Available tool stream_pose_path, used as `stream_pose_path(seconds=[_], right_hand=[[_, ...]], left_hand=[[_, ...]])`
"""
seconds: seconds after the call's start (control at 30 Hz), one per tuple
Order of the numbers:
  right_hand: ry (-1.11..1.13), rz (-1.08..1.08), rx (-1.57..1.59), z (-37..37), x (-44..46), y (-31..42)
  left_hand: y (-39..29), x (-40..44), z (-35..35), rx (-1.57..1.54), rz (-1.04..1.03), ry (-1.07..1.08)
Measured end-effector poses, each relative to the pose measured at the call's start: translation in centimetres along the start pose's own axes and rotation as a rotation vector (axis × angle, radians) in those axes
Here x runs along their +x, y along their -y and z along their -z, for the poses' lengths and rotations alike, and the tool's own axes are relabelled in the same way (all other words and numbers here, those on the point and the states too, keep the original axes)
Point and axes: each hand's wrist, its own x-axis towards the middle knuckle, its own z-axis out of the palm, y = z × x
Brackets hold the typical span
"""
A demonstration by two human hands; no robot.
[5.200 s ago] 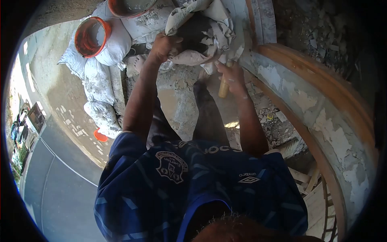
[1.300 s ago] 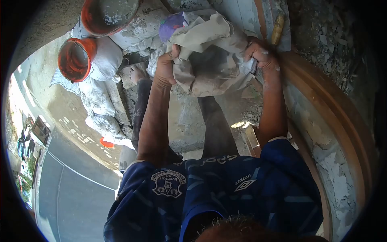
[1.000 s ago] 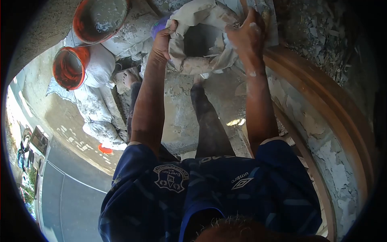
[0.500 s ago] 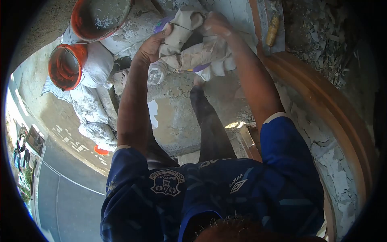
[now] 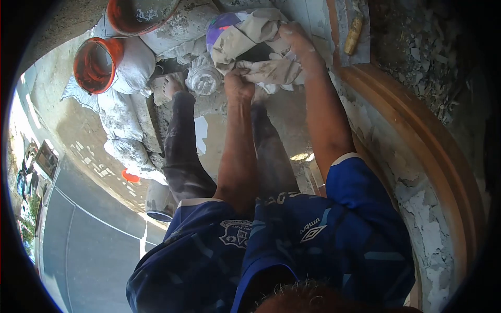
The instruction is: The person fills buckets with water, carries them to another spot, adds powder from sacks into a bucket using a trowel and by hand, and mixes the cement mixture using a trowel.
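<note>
A pale, dusty sack with a purple patch stands at the top middle, its rim rolled outward round a dark opening. At the near-left part of the rim, my left hand is closed on the folded edge. My right hand grips the rim on the far right side, its fingertips partly hidden by the fold. What lies inside the sack is too dark to make out. A tool with a yellowish handle rests on a board to the right of the sack.
Two orange buckets, a near one and a far one, stand on white sacks at the left. A curved wooden frame runs down the right side. Rubble lies beyond it. A grey bucket is at lower left.
My left hand has moved from the sack's left side to its near edge. The right hand has shifted along the rim to the right. Earlier, the right hand held the yellowish-handled tool.
</note>
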Motion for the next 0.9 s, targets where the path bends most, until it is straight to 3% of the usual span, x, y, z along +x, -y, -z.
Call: stream_pose_path(seconds=[0.03,0.07,0.13,0.2,0.23,0.27,0.3,0.33,0.37,0.4,0.47,0.53,0.6,0.63,0.67,0.73,0.8,0.87,0.9], right_hand=[[-0.013,0.042,-0.273,0.5,0.1,1.0],[-0.004,0.039,-0.277,1.1,0.1,1.5],[-0.050,0.113,-0.382,2.1,-0.7,1.9],[-0.113,-0.073,-0.086,2.6,-1.5,3.0],[-0.027,-0.113,0.168,4.0,0.2,0.5],[0.061,-0.160,0.423,5.4,1.5,-2.3],[0.111,-0.181,0.556,5.5,2.3,-3.6],[0.160,-0.209,0.687,5.5,3.1,-4.9],[0.115,-0.268,0.566,5.3,4.3,-5.1],[0.067,-0.321,0.441,5.5,5.7,-4.9],[-0.050,-0.440,0.214,6.1,7.0,-4.9],[-0.115,-0.535,0.049,5.4,7.4,-5.1],[-0.124,-0.507,-0.027,5.2,6.6,-4.4],[-0.131,-0.488,-0.060,5.2,5.7,-4.0],[-0.154,-0.460,-0.108,5.2,4.4,-3.3],[-0.342,-0.376,-0.283,4.7,-0.1,0.3],[-0.620,-0.296,-0.425,2.2,-5.8,4.6],[-0.753,-0.291,-0.441,-1.4,-9.1,6.5],[-0.757,-0.296,-0.445,-3.1,-9.2,6.2]], left_hand=[[-0.6,-3.3,-1.6,-0.072,0.040,0.049],[-1.1,-4.2,0.3,-0.189,0.034,0.379],[-3.3,-6.8,0.9,-0.088,0.128,0.420],[-4.1,-6.9,0.1,0.091,0.098,0.573],[-4.0,-4.3,0.5,-0.093,0.243,0.748],[-3.7,-1.5,0.4,0.236,0.202,0.431],[-2.8,4.6,0.5,0.124,0.458,0.858],[-2.9,6.8,0.6,0.053,0.583,1.074],[-3.1,8.8,0.5,0.004,0.706,1.291],[-4.6,8.5,-0.2,0.349,0.625,1.087],[-5.9,4.3,-3.6,0.691,0.544,0.865],[-8.6,-4.5,-7.8,1.332,-0.129,0.264],[-9.6,-6.0,-9.1,1.472,-0.711,0.107],[-8.9,-6.9,-11.1,1.618,-0.892,0.113],[-7.8,-7.5,-13.4,1.634,-0.891,0.119],[-5.3,-6.6,-17.6,2.125,-1.293,0.307],[-2.8,-3.2,-18.2,2.270,-1.288,0.272],[-1.4,-0.1,-18.6,2.415,-1.265,0.234],[-1.6,1.2,-19.0,2.490,-0.993,0.255]])
